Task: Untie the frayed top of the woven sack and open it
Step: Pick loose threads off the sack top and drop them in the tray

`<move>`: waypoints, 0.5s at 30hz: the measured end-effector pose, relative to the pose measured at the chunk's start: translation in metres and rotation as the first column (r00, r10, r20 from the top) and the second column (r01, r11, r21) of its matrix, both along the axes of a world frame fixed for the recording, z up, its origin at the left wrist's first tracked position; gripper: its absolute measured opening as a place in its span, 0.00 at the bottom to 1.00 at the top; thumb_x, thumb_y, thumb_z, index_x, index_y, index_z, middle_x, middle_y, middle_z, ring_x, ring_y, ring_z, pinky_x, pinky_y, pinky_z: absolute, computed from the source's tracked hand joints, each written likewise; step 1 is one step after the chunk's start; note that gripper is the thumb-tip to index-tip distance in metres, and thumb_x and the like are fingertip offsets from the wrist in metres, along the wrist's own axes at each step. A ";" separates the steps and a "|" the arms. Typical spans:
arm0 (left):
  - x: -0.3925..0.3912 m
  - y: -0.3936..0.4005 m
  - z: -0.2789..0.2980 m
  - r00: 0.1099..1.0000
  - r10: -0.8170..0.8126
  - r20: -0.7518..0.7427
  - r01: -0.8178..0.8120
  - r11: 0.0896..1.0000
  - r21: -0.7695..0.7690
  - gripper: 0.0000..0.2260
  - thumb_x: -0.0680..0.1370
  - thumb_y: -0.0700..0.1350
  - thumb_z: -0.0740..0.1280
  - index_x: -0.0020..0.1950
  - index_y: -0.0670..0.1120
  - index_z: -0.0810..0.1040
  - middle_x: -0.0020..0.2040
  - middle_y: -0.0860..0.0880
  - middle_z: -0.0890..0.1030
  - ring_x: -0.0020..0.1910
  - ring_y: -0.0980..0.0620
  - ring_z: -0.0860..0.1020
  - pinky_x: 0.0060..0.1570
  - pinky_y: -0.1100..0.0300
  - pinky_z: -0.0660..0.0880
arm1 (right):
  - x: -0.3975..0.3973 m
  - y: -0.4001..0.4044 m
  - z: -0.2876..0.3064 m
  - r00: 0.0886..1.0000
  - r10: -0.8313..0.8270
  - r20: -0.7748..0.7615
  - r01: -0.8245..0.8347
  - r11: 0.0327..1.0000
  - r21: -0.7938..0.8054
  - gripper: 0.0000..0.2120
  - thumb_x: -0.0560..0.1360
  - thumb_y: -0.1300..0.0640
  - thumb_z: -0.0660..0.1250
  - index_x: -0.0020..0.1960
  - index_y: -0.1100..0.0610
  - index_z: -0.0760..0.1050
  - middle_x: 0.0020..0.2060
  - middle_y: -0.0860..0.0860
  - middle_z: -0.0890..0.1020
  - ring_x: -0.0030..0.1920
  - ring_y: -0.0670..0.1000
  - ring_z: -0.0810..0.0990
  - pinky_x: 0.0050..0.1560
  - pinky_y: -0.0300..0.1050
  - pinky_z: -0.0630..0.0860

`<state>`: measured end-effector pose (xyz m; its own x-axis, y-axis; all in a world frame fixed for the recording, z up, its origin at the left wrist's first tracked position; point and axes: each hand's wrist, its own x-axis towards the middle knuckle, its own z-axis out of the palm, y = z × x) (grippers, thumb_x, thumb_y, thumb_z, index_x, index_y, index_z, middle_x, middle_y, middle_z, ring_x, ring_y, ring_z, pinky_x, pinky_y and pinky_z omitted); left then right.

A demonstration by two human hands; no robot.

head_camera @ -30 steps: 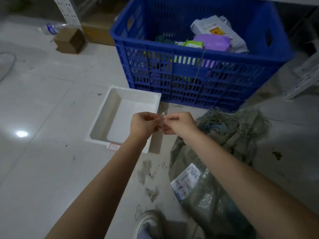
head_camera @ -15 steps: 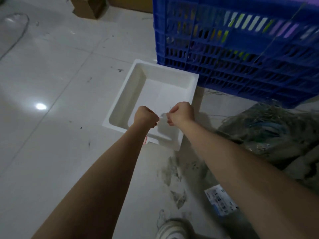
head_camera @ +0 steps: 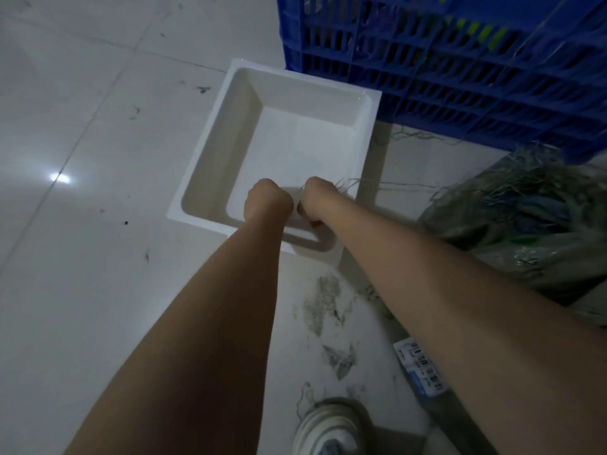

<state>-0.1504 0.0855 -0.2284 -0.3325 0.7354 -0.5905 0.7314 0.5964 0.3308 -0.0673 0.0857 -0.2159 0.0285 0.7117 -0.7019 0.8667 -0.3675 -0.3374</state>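
Note:
The grey-green woven sack [head_camera: 512,238] lies on the floor at the right, its frayed top [head_camera: 525,178] facing the blue crate. A barcode label [head_camera: 420,366] shows on its lower part. Both my hands are held over the white tray, away from the sack. My left hand [head_camera: 267,201] is closed in a fist; what it holds is hidden. My right hand [head_camera: 320,200] is closed on thin loose fibres [head_camera: 345,185] that stick out from its fingers, with a thin strand [head_camera: 394,184] trailing right toward the sack.
A white rectangular tray [head_camera: 213,139] sits on the pale tiled floor under my hands. A blue slatted crate [head_camera: 460,60] stands behind it at the upper right. My shoe [head_camera: 331,425] shows at the bottom. Dirt smudges [head_camera: 325,303] mark the floor.
The view has tilted down and left, so the crate's contents left the frame. My hands moved from beside the sack top to over the tray, still close together, pulling fibres away.

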 end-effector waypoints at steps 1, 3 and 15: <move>0.001 0.000 0.000 1.000 -0.021 -0.022 0.021 1.000 -0.018 0.10 0.74 0.33 0.62 0.54 0.37 0.76 0.55 0.40 0.81 0.55 0.42 0.80 0.51 0.55 0.75 | 0.000 0.000 -0.004 1.000 -0.008 0.013 0.008 1.000 -0.010 0.16 0.76 0.63 0.60 0.31 0.59 0.60 0.32 0.55 0.70 0.31 0.52 0.69 0.32 0.41 0.69; 0.001 -0.003 0.002 0.995 -0.069 -0.074 0.066 0.997 -0.045 0.11 0.74 0.32 0.61 0.54 0.37 0.76 0.54 0.40 0.81 0.55 0.41 0.79 0.49 0.55 0.74 | -0.001 -0.004 -0.001 0.999 0.030 0.022 -0.030 1.000 -0.007 0.12 0.76 0.63 0.60 0.34 0.60 0.65 0.45 0.57 0.79 0.46 0.57 0.79 0.48 0.46 0.75; 0.023 -0.022 0.056 0.981 -0.185 -0.056 0.185 0.983 -0.001 0.04 0.73 0.35 0.57 0.43 0.37 0.71 0.52 0.37 0.81 0.53 0.39 0.81 0.53 0.53 0.76 | 0.048 -0.022 0.064 0.980 -0.029 -0.196 0.061 0.985 0.158 0.10 0.76 0.68 0.58 0.52 0.67 0.77 0.47 0.63 0.81 0.46 0.62 0.83 0.50 0.56 0.82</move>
